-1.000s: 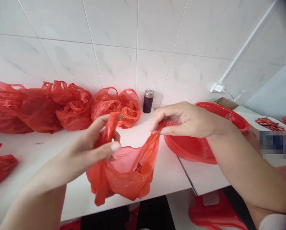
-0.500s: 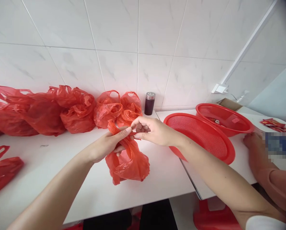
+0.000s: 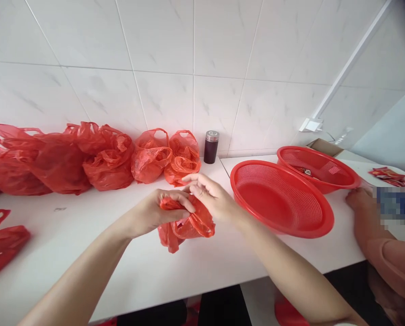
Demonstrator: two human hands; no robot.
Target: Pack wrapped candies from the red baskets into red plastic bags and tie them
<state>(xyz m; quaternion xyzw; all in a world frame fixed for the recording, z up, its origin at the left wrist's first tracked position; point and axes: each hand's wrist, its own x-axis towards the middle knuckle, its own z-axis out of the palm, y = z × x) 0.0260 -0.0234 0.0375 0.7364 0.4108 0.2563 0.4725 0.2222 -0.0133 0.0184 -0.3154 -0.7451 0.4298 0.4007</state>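
Note:
A crumpled red plastic bag [image 3: 188, 230] hangs just above the white table in front of me. My left hand [image 3: 166, 209] is closed on its gathered top, the thumb lying across the folds. Close against the bag's upper right side is my right hand [image 3: 211, 195]. Its upper fingers reach out to the left past the thumb, apart from one another, and I see nothing gripped between them. The lower fingers are partly hidden behind the bag. What the bag contains cannot be made out.
Several filled red bags [image 3: 109, 165] line the tiled wall, beside a dark flask [image 3: 211, 147]. Another red bag [image 3: 5, 244] lies at left. Two red plastic baskets [image 3: 326, 222] stand at right, near red packets [image 3: 390, 175] and another person's arm [image 3: 363, 217].
The bag's twisted top has folded down under my left hand, and the bag looks more bunched. My right hand has shifted right and down, its fingers no longer pinching the strip at the top.

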